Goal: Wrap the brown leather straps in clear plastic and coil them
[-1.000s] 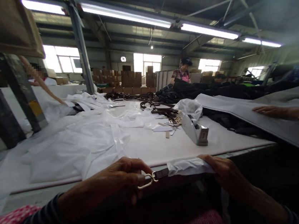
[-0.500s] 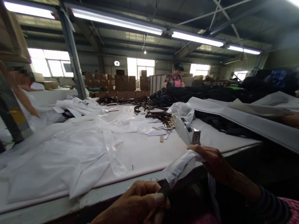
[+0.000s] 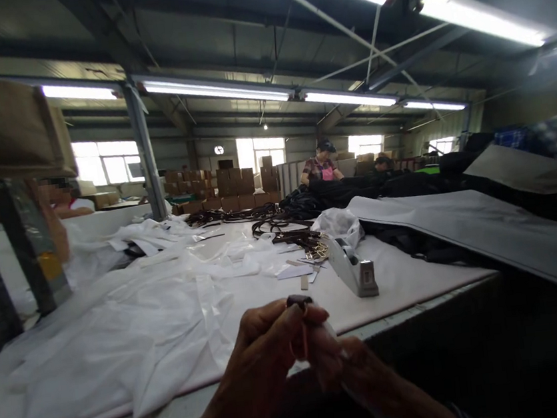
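Observation:
My left hand (image 3: 259,349) is closed, thumb and fingers pinching a short dark strap end (image 3: 299,299). From it hangs a thin metal ring (image 3: 299,351), its lower part between the two hands. Right against it is my right hand (image 3: 350,358), somewhat blurred, its fingers closed around white plastic wrap (image 3: 329,329) that shows at the fingertips. Most of the wrapped piece is hidden by the hands. Both hands are in front of the table edge. A grey tape dispenser (image 3: 353,271) stands on the white tabletop just beyond them.
White plastic bags (image 3: 136,332) spread over the left of the table. Dark straps with gold-coloured clasps (image 3: 306,236) lie farther back, near small card pieces (image 3: 295,271). Grey sheet material (image 3: 441,224) and black fabric fill the right. A person (image 3: 321,164) stands behind the table.
My right hand has come left and in to meet my left hand, so the wrapped length stretched between them no longer shows. Both hands sit higher in view, and the metal ring is now visible.

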A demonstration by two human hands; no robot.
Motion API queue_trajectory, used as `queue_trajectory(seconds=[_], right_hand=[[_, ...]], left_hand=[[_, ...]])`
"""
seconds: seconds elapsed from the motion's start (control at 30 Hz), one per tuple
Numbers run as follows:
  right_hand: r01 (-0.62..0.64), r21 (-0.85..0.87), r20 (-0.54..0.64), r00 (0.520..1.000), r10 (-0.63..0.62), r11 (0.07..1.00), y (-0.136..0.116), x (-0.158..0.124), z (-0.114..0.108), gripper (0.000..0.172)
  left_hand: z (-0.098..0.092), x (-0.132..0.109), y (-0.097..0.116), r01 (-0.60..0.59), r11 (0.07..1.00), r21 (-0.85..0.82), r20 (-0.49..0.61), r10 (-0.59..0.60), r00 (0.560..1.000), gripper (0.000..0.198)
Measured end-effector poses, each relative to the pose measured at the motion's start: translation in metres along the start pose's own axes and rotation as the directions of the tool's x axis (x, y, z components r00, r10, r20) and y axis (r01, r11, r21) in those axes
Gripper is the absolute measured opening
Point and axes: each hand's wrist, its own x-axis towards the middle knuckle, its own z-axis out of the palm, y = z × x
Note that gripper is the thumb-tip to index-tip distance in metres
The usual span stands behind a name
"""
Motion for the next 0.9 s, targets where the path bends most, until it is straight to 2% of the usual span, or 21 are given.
queue_trajectory(seconds=[0.07,0.13,0.2,0.27,0.33,0.37,0.4,0.43,0.5,0.57,0.63,0.7,0.8,0.87,0.9], right_hand=[[-0.101,0.162,0.079,0.993,0.089,0.982,-0.004,-0.005,0.021,0.061],[-0.197,0.215,0.151,0.974,0.166,0.957,-0.007,-0.011,0.031,0.063],[-0.208,0.170,0.183,0.967,0.177,0.963,-0.009,-0.019,0.029,0.062],[-0.158,0.098,0.174,0.975,0.140,0.982,-0.010,-0.026,0.022,0.059],[-0.130,0.084,0.137,0.983,0.118,0.988,-0.010,-0.032,0.012,0.054],[-0.137,0.103,0.133,0.983,0.123,0.985,-0.010,-0.034,0.007,0.052],[-0.158,0.133,0.148,0.979,0.138,0.979,-0.009,-0.035,0.002,0.049],[-0.192,0.166,0.182,0.970,0.161,0.967,-0.008,-0.036,-0.003,0.047],[-0.300,0.213,0.305,0.925,0.228,0.930,-0.008,-0.037,-0.017,0.047],[-0.396,0.200,0.409,0.865,0.291,0.896,-0.009,-0.036,-0.035,0.048],[-0.448,0.139,0.459,0.820,0.343,0.883,-0.012,-0.034,-0.056,0.047],[-0.453,0.066,0.466,0.802,0.374,0.889,-0.014,-0.033,-0.079,0.044],[-0.424,-0.025,0.438,0.809,0.391,0.905,-0.011,-0.030,-0.110,0.046],[-0.370,-0.121,0.321,0.864,0.389,0.921,-0.003,-0.028,-0.126,0.052],[-0.336,-0.197,0.223,0.899,0.376,0.921,0.001,-0.027,-0.132,0.053]], left_hand=[[0.004,0.012,-0.009,-0.084,0.986,0.144,-0.121,0.102,0.987,0.031],[-0.003,0.017,-0.026,-0.144,0.915,0.378,-0.132,0.207,0.969,0.032],[-0.018,0.014,-0.044,-0.253,0.724,0.642,0.026,0.310,0.951,0.031],[-0.035,0.005,-0.058,-0.404,0.418,0.814,0.287,0.317,0.904,0.028],[-0.048,-0.005,-0.063,-0.515,0.126,0.848,0.483,0.216,0.848,0.029],[-0.052,-0.009,-0.062,-0.554,0.024,0.832,0.545,0.144,0.826,0.030],[-0.054,-0.012,-0.060,-0.580,-0.040,0.813,0.582,0.071,0.810,0.029],[-0.055,-0.014,-0.058,-0.600,-0.065,0.797,0.602,0.006,0.799,0.026],[-0.054,-0.016,-0.052,-0.614,-0.048,0.788,0.608,-0.098,0.788,0.017],[-0.052,-0.017,-0.047,-0.598,-0.020,0.801,0.589,-0.147,0.795,0.012],[-0.054,-0.018,-0.045,-0.562,-0.021,0.827,0.551,-0.162,0.818,0.009],[-0.059,-0.021,-0.045,-0.534,0.002,0.846,0.527,-0.160,0.835,0.011],[-0.067,-0.028,-0.042,-0.400,0.105,0.911,0.412,-0.139,0.901,0.019],[-0.067,-0.035,-0.034,-0.206,0.249,0.946,0.249,-0.153,0.956,0.021],[-0.064,-0.039,-0.029,-0.070,0.346,0.936,0.147,-0.202,0.968,0.024]])
